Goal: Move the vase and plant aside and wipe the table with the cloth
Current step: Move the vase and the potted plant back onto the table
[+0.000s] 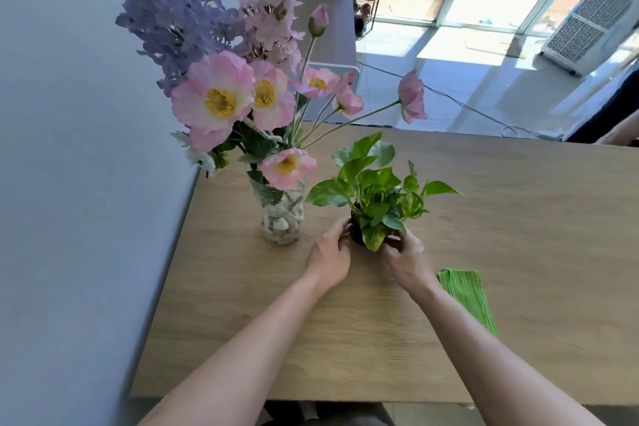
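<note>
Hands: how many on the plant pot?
2. Left hand holds the pot's left side, right hand its right side, fingers partly hidden under the plant's leaves.

One vase (281, 214), one plant (375, 199), one cloth (468, 297), two hands (330, 259)

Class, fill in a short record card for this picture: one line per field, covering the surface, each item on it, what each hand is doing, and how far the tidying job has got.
surface: wooden table, beside a pale wall
vase: clear glass, pebbles inside, pink and purple flowers, upright at the table's left
plant: small leafy pot plant, right of the vase
cloth: green, folded, flat on the table, partly behind the right forearm
left hand: grip on the pot's left side
right hand: grip on the pot's right side
progress: cloth untouched, wiping not begun
</note>
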